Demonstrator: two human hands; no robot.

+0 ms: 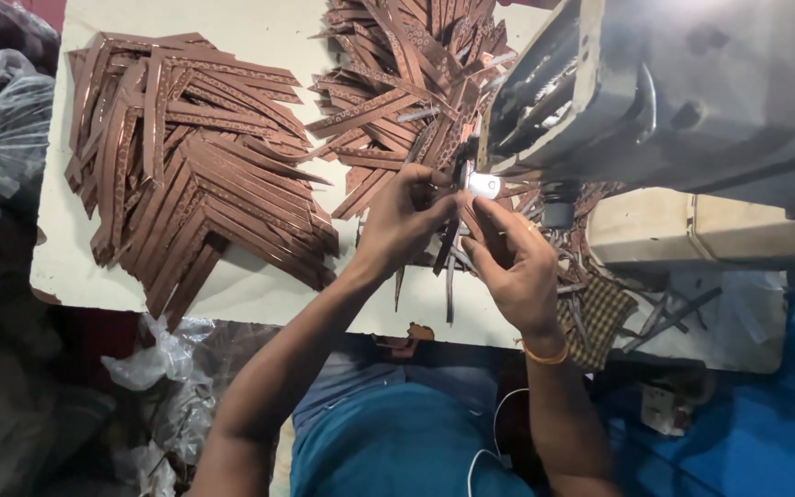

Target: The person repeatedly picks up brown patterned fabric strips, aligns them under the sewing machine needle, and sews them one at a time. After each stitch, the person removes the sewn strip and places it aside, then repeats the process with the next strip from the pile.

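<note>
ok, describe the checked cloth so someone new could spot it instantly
Start at the big grey sewing machine at the upper right of the pale table. Drop to the table's near edge, just right of the person's right hand, by the wrist. There lies the checked cloth: a small brown-and-tan woven square, the only fabric piece among the narrow brown patterned strips and dark offcuts.

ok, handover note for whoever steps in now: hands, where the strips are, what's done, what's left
Left hand: pinching a brown strip at the sewing machine, close by its shiny metal foot.
Right hand: fingers on the same strip from the other side, just below the foot.
Strips: a neat fanned stack lies on the pale table to the left; a loose heap lies behind the hands.
Done or left: the pictures cannot tell which pile is sewn. One strip is at the machine; both piles hold many.
</note>
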